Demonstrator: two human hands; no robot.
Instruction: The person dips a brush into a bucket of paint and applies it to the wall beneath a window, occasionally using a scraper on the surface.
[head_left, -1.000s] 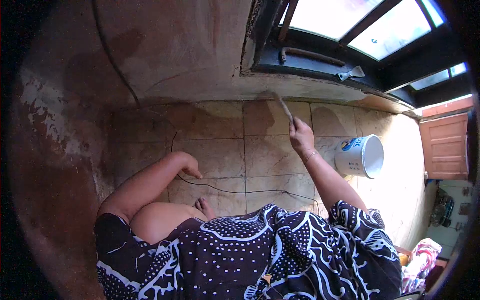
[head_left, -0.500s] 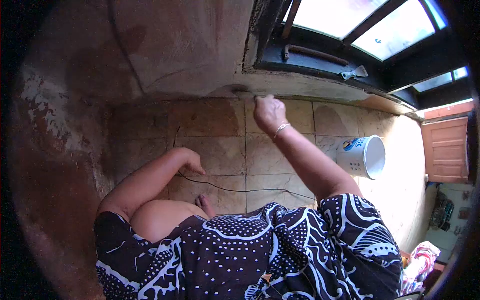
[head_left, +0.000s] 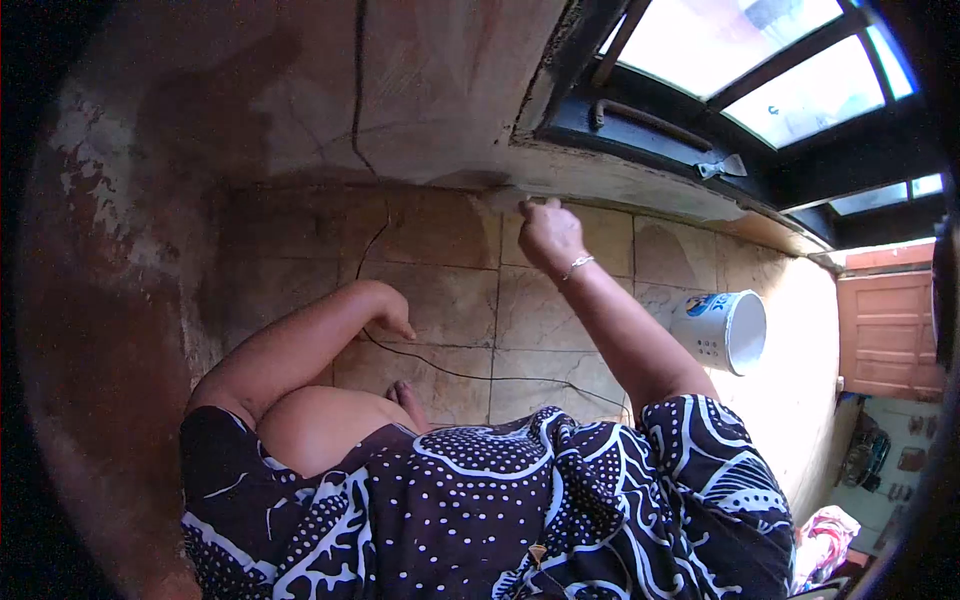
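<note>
My right hand (head_left: 553, 238), with a bracelet at the wrist, reaches out to the foot of the wall (head_left: 440, 150). Its fingers are closed, and whatever is in them is hidden or too small to make out. The wall there has a damp, dark patch beside a paler strip under the window. My left forearm lies across my bent knee, and my left hand (head_left: 390, 312) hangs down past it with fingers partly stretched out. A thin black cable (head_left: 450, 372) passes behind that hand and on over the floor tiles (head_left: 450, 300); I see no grip on it.
To the right, a white bucket (head_left: 715, 330) lies tipped on the tiles. Above it is a dark window frame (head_left: 640, 130) with a metal handle and latch. A wooden door (head_left: 890, 320) and a pink patterned cloth (head_left: 825, 540) are at the far right. A peeling wall (head_left: 110, 300) stands left.
The cable along the wall has swung right and now bends down to the floor differently. My right hand has shifted slightly along the wall's foot. The view has tilted a little.
</note>
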